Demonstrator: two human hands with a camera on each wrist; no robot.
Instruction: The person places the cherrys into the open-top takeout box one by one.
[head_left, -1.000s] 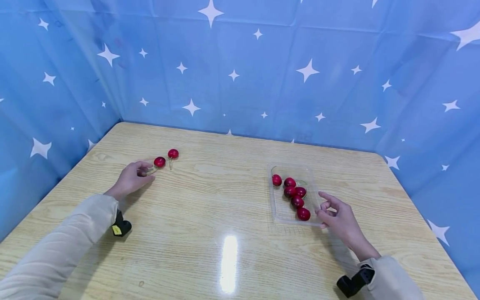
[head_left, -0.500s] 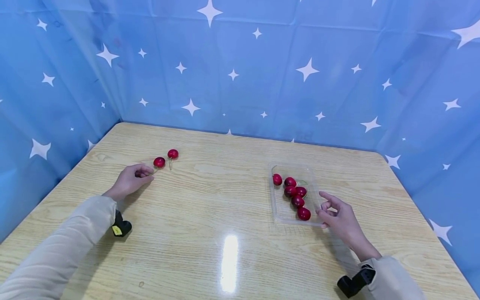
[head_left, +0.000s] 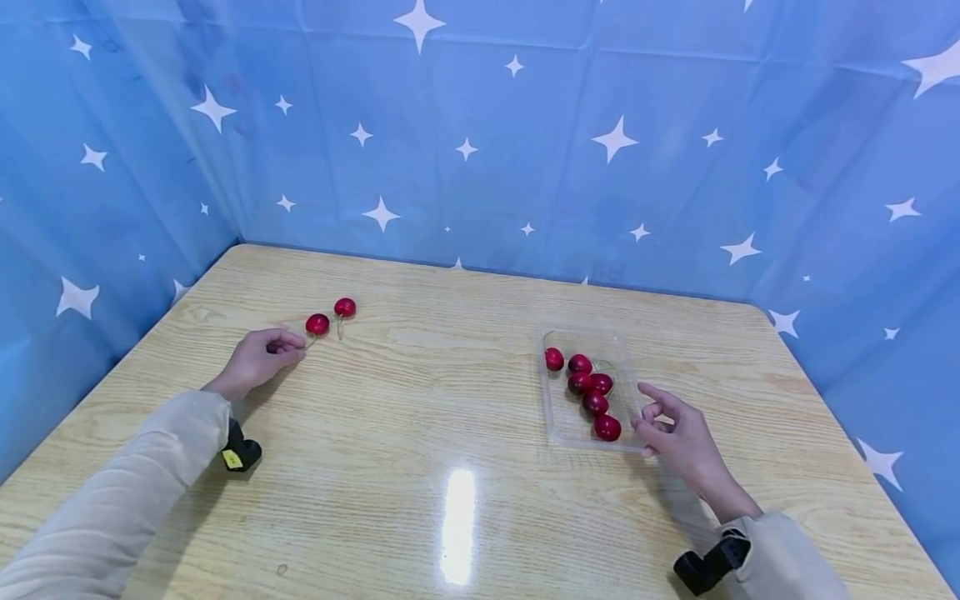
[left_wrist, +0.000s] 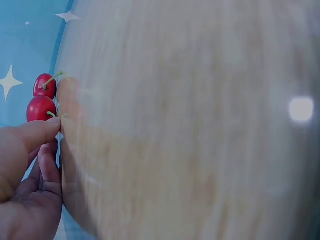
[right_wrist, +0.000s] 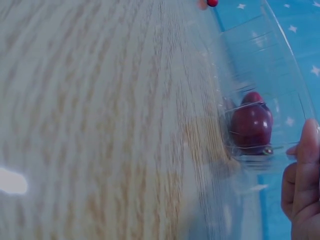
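Note:
At the table's left, my left hand point(head_left: 258, 360) pinches the thin green stem of a dark red cherry point(head_left: 317, 325) between thumb and fingertips. That cherry sits just beyond the fingers, and in the left wrist view the thumb point(left_wrist: 42, 131) lies right at its stem. A second stemmed cherry point(head_left: 345, 307) rests a little farther back to the right. Over on the right side, my right hand point(head_left: 678, 437) grips the near right edge of a clear plastic box point(head_left: 549, 421). Inside the box lie several cherries point(head_left: 596, 404), some with stems.
The light wood-grain table point(head_left: 390, 417) fills the foreground, with a bright glare spot near its front. A blue curtain point(head_left: 525, 192) with white stars hangs along the back and sides. Each wrist carries a small black camera point(head_left: 242, 450).
My left thumb and fingertips have drawn together slightly on the stem. The right hand, the box and the cherries in it stay put.

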